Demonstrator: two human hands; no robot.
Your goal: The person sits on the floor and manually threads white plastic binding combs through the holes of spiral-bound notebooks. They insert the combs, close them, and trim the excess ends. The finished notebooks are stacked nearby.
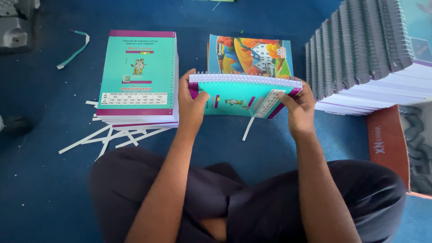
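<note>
I hold a teal spiral-bound notebook (240, 96) with a white wire spine along its top edge, tilted up in front of me. My left hand (191, 103) grips its left edge, thumb on the cover. My right hand (299, 108) grips its right edge, thumb pressing the cover near a white table printed there. Behind the notebook lies a short stack of books with a colourful house picture (252, 54) on top.
A stack of teal-covered, unbound books (137, 76) sits to the left, with white paper strips (108, 137) scattered by it. A tall pile of spiral-bound notebooks (364, 54) leans at the right. A cardboard box (398, 144) stands lower right. My crossed legs fill the foreground on blue carpet.
</note>
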